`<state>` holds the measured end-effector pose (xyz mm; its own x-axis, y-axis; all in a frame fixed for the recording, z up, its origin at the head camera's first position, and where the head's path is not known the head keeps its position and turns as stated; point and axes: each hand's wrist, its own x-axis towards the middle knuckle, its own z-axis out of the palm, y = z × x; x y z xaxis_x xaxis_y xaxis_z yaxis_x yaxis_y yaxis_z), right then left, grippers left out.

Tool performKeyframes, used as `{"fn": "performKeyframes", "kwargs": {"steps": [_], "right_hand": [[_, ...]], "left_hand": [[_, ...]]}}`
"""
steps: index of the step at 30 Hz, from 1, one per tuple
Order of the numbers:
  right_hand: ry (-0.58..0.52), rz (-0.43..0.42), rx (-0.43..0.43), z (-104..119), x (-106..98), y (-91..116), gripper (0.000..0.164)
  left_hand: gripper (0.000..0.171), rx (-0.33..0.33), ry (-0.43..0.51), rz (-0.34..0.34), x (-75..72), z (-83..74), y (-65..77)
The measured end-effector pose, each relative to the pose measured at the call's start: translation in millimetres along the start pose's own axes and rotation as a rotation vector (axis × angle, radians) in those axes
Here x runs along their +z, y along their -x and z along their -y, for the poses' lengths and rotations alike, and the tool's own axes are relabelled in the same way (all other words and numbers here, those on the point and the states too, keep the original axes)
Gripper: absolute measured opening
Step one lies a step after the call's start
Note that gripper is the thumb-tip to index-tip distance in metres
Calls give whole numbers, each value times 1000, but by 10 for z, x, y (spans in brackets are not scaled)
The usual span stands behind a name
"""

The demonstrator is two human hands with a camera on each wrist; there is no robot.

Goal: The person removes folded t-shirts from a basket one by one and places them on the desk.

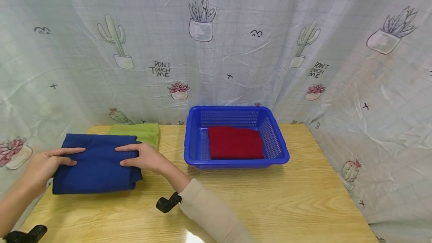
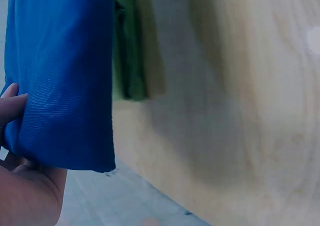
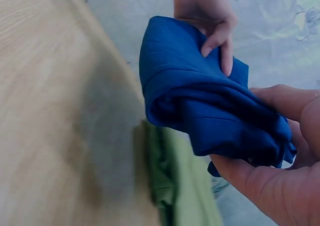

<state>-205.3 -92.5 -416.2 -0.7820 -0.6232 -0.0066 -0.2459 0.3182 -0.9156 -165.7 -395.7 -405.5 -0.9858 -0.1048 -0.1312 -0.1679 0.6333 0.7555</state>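
Observation:
A folded dark blue cloth (image 1: 98,168) hangs above the left part of the table, gripped at both sides. My left hand (image 1: 45,164) pinches its left side, with thumb and a finger on top and the rest hidden beneath. On the opposite side my right hand (image 1: 148,157) holds the cloth the same way; in the right wrist view, loose folded layers show between that thumb and fingers (image 3: 280,98). Partly behind and below the blue cloth lies a folded green cloth (image 1: 148,132) on the table.
A blue plastic basket (image 1: 236,163) with perforated walls stands at the back middle of the wooden table (image 1: 287,205). Inside it lies a folded red cloth (image 1: 235,142). A printed curtain (image 1: 229,55) hangs right behind the table and along its sides.

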Motion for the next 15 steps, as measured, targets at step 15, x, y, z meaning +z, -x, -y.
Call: {"fn": "performKeyframes", "kwargs": {"steps": [15], "right_hand": [[-161,27,169,-422,342,-97,34]], "left_hand": [[34,-128,7,192,72,469,13]]}}
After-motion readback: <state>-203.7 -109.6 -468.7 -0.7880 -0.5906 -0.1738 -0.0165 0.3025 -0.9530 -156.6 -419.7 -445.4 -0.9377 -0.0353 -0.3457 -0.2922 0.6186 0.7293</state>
